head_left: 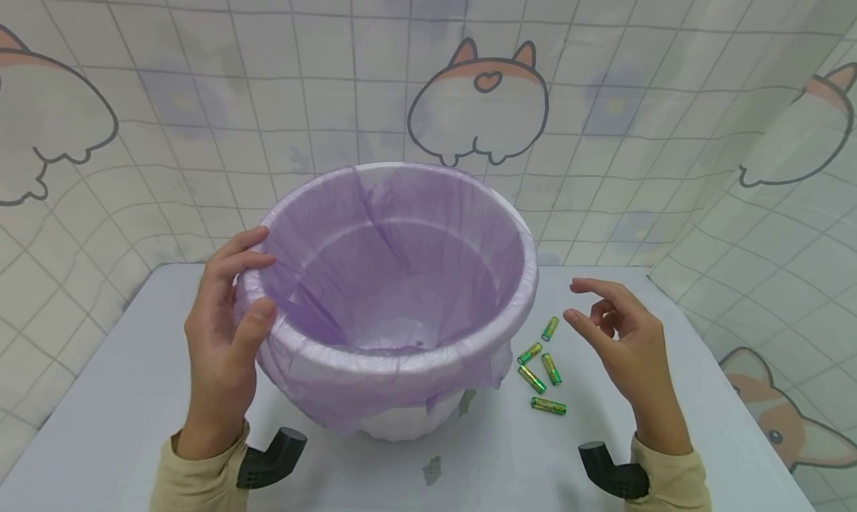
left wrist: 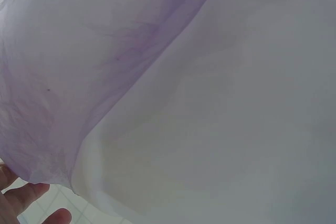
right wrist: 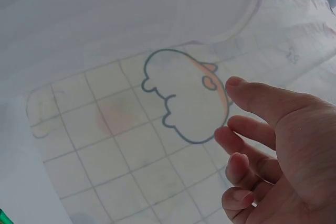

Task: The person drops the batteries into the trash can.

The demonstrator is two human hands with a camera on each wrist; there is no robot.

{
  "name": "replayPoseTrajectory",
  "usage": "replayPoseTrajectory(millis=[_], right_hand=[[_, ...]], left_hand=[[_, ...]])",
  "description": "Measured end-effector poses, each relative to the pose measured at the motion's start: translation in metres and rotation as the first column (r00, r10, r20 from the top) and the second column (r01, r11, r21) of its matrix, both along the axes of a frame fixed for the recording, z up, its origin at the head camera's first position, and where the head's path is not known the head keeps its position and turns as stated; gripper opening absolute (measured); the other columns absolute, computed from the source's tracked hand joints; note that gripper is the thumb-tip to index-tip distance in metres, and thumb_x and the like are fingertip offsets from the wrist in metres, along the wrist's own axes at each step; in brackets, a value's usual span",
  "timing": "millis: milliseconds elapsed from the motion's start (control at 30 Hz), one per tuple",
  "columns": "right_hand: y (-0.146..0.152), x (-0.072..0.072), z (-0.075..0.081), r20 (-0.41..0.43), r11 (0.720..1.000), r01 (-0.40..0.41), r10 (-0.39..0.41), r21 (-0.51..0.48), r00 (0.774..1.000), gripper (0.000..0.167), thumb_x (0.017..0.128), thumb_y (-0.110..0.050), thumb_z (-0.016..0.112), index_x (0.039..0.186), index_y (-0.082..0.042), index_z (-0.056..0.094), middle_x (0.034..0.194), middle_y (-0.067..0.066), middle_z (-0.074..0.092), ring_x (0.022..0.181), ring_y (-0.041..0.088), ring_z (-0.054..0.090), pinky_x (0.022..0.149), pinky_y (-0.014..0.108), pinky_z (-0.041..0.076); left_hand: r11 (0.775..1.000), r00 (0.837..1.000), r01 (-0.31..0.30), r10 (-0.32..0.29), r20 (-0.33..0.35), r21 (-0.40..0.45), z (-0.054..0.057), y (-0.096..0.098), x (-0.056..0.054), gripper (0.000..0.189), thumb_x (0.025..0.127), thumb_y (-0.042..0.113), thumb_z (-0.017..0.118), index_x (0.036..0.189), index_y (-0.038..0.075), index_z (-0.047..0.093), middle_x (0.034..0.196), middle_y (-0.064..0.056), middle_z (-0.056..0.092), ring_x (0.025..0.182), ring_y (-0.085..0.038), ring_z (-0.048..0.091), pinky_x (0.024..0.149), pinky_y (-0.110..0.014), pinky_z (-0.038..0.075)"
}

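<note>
A white trash can (head_left: 393, 424) stands upright on the table, lined with a thin purple bag (head_left: 428, 285) folded over its rim. My left hand (head_left: 224, 333) grips the rim on the left side, fingertips over the edge and thumb on the near part. In the left wrist view the wall of the trash can (left wrist: 210, 140) fills most of the picture. To the right of the trash can, my right hand (head_left: 619, 341) hovers with loosely bent fingers, thumb and index finger apart, nothing between them. Several green batteries (head_left: 548, 405) lie between it and the trash can.
The white table (head_left: 107, 408) reaches back to a wall covering (head_left: 321, 65) with a grid and cartoon animal print. A small grey patch (head_left: 432, 469) marks the table in front of the trash can. Dark wrist cameras (head_left: 274, 458) sit on both sleeves.
</note>
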State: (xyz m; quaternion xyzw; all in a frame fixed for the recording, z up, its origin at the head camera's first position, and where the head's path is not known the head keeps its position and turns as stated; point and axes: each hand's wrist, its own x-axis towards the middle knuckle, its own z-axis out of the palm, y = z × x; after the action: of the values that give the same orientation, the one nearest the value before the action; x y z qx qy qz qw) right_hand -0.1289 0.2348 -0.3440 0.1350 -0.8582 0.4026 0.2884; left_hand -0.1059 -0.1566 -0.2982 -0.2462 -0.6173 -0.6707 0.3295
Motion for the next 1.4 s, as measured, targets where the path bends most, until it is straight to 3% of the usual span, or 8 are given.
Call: replayPoseTrajectory(millis=[200, 500, 833, 1400], right_hand=[[0.003, -0.005, -0.007, 0.035, 1.0, 0.0, 0.001, -0.015, 0.999, 0.039, 0.082, -0.004, 0.073, 0.12, -0.009, 0.066, 0.108, -0.014, 0.062, 0.074, 0.003, 0.046, 0.063, 0.01, 0.04], [0.008, -0.014, -0.017, 0.082, 1.0, 0.019, -0.017, -0.023, 0.997, 0.038, 0.083, -0.008, 0.073, 0.12, -0.01, 0.066, 0.11, 0.007, 0.067, 0.073, 0.003, 0.046, 0.061, 0.013, 0.038], [0.013, -0.02, -0.031, 0.148, 0.998, 0.069, -0.069, 0.005, 0.987, 0.037, 0.084, -0.015, 0.074, 0.119, -0.014, 0.066, 0.111, 0.002, 0.067, 0.071, 0.004, 0.045, 0.058, 0.015, 0.038], [0.018, -0.031, -0.044, 0.165, 0.997, 0.067, -0.073, 0.04, 0.984, 0.039, 0.084, -0.016, 0.074, 0.121, -0.009, 0.064, 0.113, 0.008, 0.068, 0.072, 0.001, 0.046, 0.061, 0.014, 0.038]], left_hand=[[1.0, 1.0, 0.007, -0.007, -0.01, 0.0, 0.001, 0.001, 0.0, 0.034, 0.088, 0.008, 0.056, 0.117, -0.011, 0.055, 0.141, -0.024, 0.044, 0.137, -0.036, 0.033, 0.112, -0.031, 0.03], [1.0, 1.0, 0.013, -0.013, -0.012, 0.009, 0.002, 0.0, 0.0, 0.034, 0.087, 0.006, 0.055, 0.116, -0.011, 0.055, 0.141, -0.024, 0.044, 0.136, -0.036, 0.033, 0.11, -0.03, 0.032], [1.0, 1.0, 0.014, -0.014, -0.006, 0.01, -0.001, 0.0, 0.002, 0.034, 0.087, 0.005, 0.055, 0.117, -0.011, 0.055, 0.142, -0.024, 0.043, 0.135, -0.035, 0.035, 0.108, -0.027, 0.035], [1.0, 1.0, 0.005, -0.005, -0.023, -0.001, -0.001, 0.0, 0.0, 0.034, 0.088, 0.006, 0.055, 0.116, -0.012, 0.055, 0.141, -0.024, 0.044, 0.135, -0.035, 0.035, 0.111, -0.029, 0.032]])
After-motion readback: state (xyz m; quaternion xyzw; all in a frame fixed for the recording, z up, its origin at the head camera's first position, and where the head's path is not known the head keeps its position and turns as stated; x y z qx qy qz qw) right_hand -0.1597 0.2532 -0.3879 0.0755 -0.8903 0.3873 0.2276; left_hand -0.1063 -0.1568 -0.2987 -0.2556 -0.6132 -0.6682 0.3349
